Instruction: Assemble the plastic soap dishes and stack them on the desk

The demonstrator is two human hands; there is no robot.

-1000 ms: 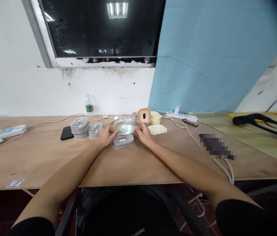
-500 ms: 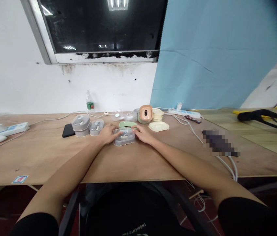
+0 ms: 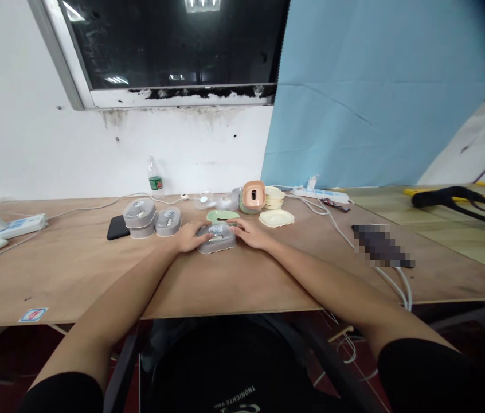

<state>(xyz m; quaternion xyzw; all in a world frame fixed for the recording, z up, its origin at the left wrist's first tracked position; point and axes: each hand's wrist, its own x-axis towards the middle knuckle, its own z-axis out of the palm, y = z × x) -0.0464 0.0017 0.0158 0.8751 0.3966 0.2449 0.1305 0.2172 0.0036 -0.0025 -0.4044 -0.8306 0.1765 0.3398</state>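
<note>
A grey rounded plastic box (image 3: 217, 243), which looks like a tissue box in clear film, sits on the table in front of me. My left hand (image 3: 191, 235) grips its left side, thumb on the top. From the right, my right hand (image 3: 247, 232) holds the opposite side, fingers closed against it. Just behind lies a green lid (image 3: 221, 215) with a dark slot, partly covered by the right fingers. To the left are a smaller-looking grey box (image 3: 168, 222) and a stack of grey boxes (image 3: 140, 217).
An orange slotted box (image 3: 254, 196) stands at the back beside stacked cream lids (image 3: 273, 198); one cream lid (image 3: 277, 218) lies in front. A black phone (image 3: 117, 228), a plastic bottle (image 3: 155, 179), power strips (image 3: 322, 195) with cables and a pixelated dark object (image 3: 382, 245) are around.
The view has shifted slightly. Both hands stay on the grey box, with little visible movement of the fingers.
</note>
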